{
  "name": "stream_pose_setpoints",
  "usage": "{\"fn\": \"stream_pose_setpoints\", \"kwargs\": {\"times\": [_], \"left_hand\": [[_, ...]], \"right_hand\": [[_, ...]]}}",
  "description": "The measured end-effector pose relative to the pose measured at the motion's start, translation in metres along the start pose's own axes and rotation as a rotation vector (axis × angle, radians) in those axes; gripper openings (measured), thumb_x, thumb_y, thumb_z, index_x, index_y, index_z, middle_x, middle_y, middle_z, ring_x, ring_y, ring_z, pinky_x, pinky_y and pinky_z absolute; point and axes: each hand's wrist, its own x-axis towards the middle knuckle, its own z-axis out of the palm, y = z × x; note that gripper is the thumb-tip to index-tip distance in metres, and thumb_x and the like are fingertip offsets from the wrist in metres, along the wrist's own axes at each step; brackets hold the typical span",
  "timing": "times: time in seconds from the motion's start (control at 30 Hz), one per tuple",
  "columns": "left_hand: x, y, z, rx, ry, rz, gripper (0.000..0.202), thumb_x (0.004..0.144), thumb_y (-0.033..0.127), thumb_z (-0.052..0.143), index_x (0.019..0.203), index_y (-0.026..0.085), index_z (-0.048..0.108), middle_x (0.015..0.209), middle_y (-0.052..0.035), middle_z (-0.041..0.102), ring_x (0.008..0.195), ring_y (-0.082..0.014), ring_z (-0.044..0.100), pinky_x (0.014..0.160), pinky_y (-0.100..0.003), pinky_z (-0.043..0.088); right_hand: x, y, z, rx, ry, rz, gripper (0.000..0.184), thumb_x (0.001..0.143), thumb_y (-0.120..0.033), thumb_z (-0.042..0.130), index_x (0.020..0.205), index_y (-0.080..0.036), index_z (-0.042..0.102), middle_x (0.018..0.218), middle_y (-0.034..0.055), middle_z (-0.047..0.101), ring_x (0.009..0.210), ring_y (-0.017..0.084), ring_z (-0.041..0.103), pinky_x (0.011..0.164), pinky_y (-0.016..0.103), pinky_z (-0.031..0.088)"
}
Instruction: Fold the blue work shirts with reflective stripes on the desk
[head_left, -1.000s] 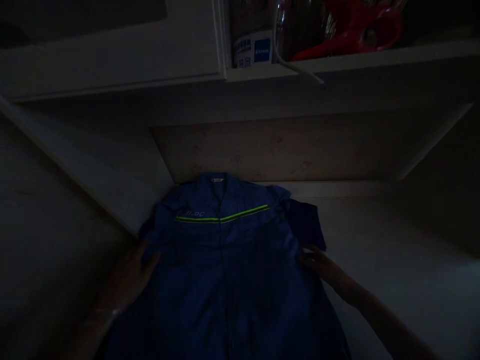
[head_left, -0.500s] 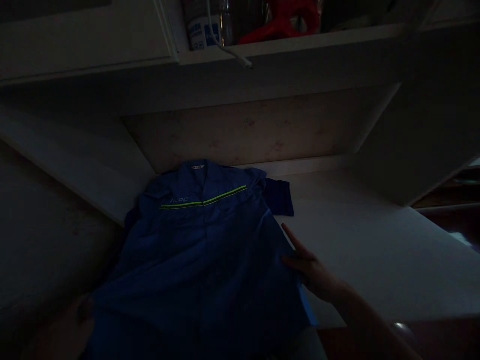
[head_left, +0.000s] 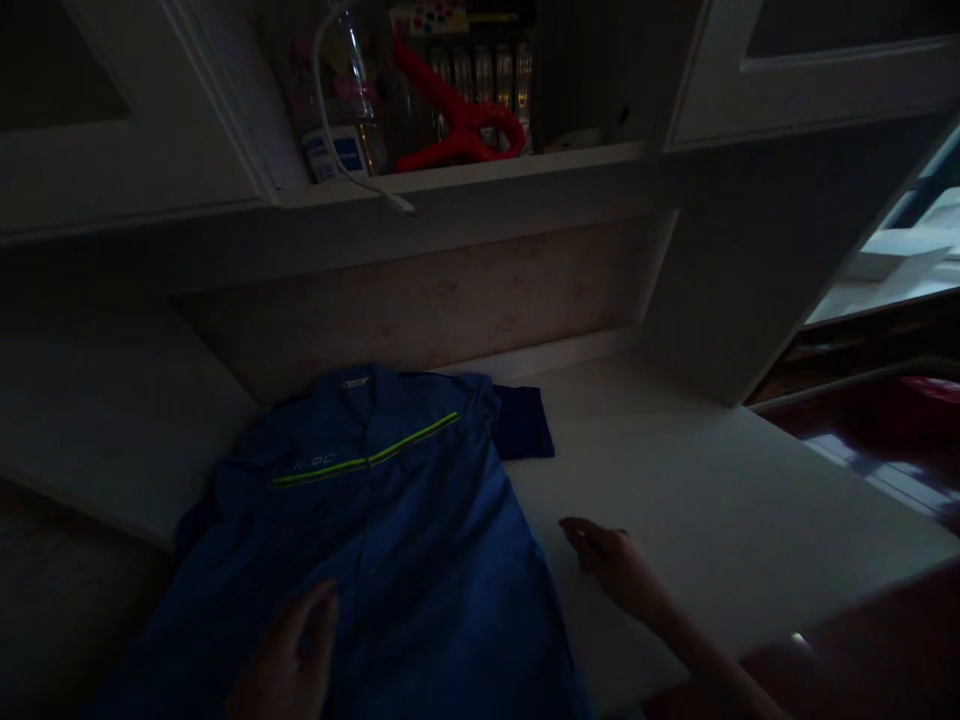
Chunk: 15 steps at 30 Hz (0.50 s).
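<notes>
A blue work shirt (head_left: 442, 520) lies spread front up on the white desk (head_left: 675, 470), its collar towards the back wall. A yellow-green stripe crosses its chest, with pale lettering above it. My left hand (head_left: 289, 655) is over the lower part of the shirt, thumb and fingers apart, holding nothing. To the right of the shirt's side edge, my right hand (head_left: 607, 560) hovers above the desk with its fingers loosely bent and nothing in them. Dark blue cloth (head_left: 523, 422) sticks out from under the shirt's right shoulder. The bottom hem is out of view.
Above the desk runs a shelf (head_left: 480, 175) holding a red plastic clamp (head_left: 465, 125), a clear jar (head_left: 341, 110) and a dangling white cable (head_left: 375, 190). Cabinet side panels stand left and right of the desk. The room is dim.
My left hand has let go of the shirt's left edge and moved inward over it. My right hand has come off the right edge. The view has turned right.
</notes>
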Motion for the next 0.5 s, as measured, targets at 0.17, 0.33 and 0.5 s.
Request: {"fn": "stream_pose_setpoints", "kwargs": {"times": [0.17,0.33,0.5], "left_hand": [[0.005,0.032,0.074,-0.023,-0.117,0.146,0.046,0.087,0.041,0.034,0.100,0.021,0.073,0.107,-0.0092,0.075,0.101,-0.0250,0.070,0.093,-0.038,0.055],[0.009,0.009,0.094,0.128,-0.150,0.308,0.038,0.087,0.023,0.040,0.098,0.027,0.075,0.101,-0.0048,0.076,0.098,-0.0213,0.070,0.089,-0.033,0.056],[0.007,-0.007,0.095,0.339,-0.184,0.507,0.053,0.078,0.003,0.038,0.110,0.027,0.073,0.115,-0.0068,0.072,0.108,-0.0230,0.066,0.095,-0.036,0.053]], "right_hand": [[0.017,0.005,0.015,-0.302,0.124,0.040,0.043,0.094,-0.041,0.034,0.108,-0.028,0.073,0.110,0.0084,0.074,0.095,0.026,0.070,0.079,0.034,0.050],[0.017,0.002,0.017,-0.377,0.063,0.019,0.042,0.096,-0.039,0.033,0.110,-0.030,0.071,0.112,0.0069,0.073,0.096,0.025,0.070,0.081,0.033,0.049],[0.022,-0.002,0.012,-0.403,0.059,0.101,0.043,0.097,-0.043,0.032,0.112,-0.030,0.070,0.106,0.0081,0.075,0.092,0.026,0.071,0.074,0.033,0.048]]}}
